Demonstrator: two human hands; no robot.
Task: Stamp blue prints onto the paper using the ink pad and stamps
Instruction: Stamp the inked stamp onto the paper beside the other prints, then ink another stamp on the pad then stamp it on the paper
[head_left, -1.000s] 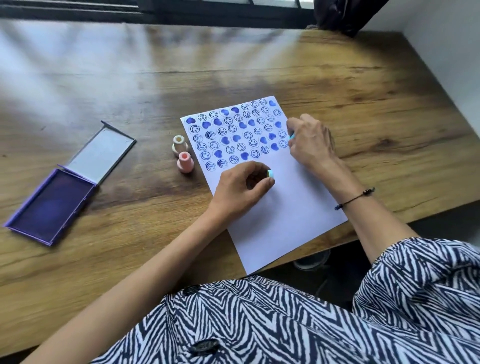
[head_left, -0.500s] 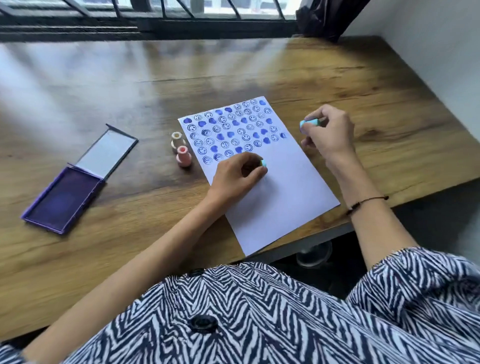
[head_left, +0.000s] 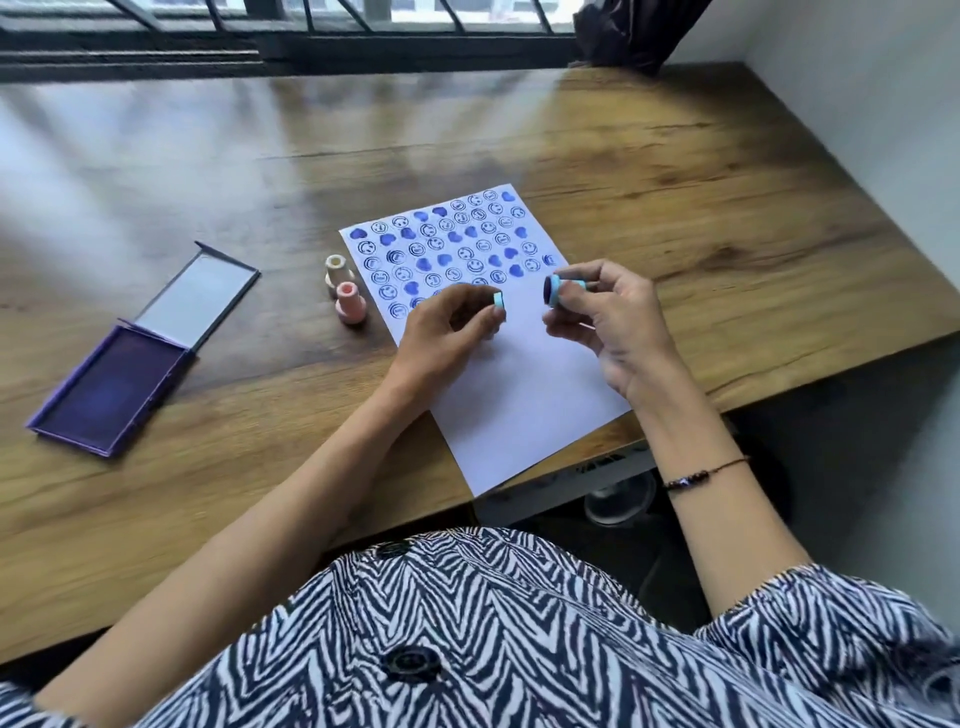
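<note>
Hands (head_left: 618, 317) now lifted off the paper (head_left: 524, 374), each grip pinching a blue stamp (head_left: 558, 289), faces turned inward

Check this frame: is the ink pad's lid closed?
No, the ink pad lies open on the table, its lid folded back flat.

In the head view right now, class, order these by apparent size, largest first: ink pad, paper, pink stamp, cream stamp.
1. paper
2. ink pad
3. pink stamp and cream stamp: too alike to rank; the pink stamp stands nearer the camera.
</note>
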